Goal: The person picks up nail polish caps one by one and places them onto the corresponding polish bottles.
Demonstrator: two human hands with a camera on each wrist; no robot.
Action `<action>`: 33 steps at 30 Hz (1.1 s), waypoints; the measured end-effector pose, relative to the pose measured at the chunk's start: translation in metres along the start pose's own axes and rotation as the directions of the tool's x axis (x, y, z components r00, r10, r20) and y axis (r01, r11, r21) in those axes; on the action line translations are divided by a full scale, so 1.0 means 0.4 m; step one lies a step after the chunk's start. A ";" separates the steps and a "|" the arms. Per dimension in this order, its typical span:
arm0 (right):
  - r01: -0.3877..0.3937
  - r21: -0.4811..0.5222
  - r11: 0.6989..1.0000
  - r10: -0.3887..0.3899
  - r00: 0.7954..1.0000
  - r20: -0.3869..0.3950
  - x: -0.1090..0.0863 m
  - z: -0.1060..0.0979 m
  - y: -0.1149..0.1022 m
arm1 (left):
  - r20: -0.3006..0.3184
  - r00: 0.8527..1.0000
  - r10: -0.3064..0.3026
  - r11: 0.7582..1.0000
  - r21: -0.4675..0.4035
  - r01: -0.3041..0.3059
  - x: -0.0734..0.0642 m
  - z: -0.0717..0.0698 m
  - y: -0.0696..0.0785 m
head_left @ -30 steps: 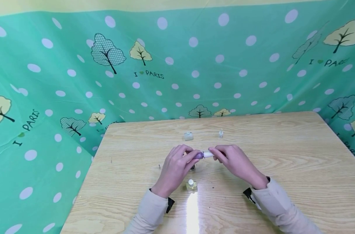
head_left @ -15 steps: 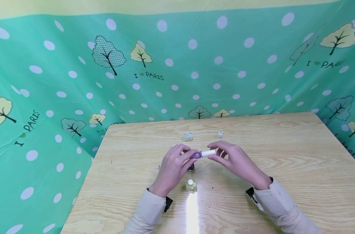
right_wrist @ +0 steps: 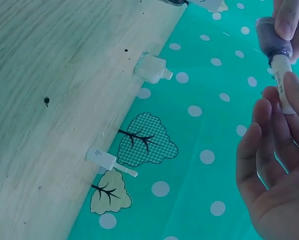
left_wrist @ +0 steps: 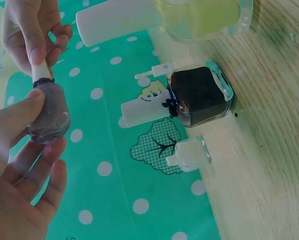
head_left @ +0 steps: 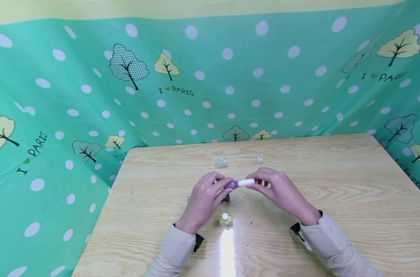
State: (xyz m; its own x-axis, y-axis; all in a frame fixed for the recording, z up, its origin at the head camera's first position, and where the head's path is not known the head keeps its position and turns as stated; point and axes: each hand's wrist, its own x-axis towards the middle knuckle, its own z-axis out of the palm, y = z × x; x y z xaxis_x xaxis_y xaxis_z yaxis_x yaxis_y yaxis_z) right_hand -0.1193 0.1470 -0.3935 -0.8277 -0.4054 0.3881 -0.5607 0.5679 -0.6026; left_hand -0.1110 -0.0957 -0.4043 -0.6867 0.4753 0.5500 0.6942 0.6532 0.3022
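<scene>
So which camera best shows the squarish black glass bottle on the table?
The left wrist view: the squarish black glass bottle appears large, its white cylindrical cap in sight too. In the head view, the left hand hides much of it; the right wrist view catches only what seems its edge, at the top.

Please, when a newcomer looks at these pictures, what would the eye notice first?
Probably the big green spotted cloth, hanging behind the wooden table. Next, above the table's middle, the left hand holds a purple bottle while the right hand pinches its white cap. Nearer the person, a yellow bottle stands just beyond a bright streak of glare.
</scene>
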 end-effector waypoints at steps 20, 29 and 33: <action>-0.190 0.132 0.973 0.182 0.981 0.071 0.007 0.015 -0.003 | -0.035 0.999 0.031 0.999 -0.015 -0.031 -0.005 0.008 0.004; -0.125 0.085 0.989 0.119 0.990 0.071 0.010 0.024 -0.003 | -0.002 1.000 -0.005 0.999 -0.040 0.005 -0.010 0.004 -0.005; -0.040 0.079 0.996 0.035 0.998 0.060 0.009 0.021 -0.005 | 0.003 1.000 -0.007 0.999 -0.052 0.007 -0.013 0.001 -0.011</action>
State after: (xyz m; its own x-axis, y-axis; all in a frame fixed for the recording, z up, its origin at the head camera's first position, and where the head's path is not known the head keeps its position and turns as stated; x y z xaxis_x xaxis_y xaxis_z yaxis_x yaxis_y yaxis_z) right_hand -0.1209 0.1385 -0.3966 -0.8439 -0.4275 0.3243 -0.5238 0.5252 -0.6707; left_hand -0.1105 -0.1006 -0.4088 -0.6922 0.4727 0.5454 0.6996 0.6250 0.3463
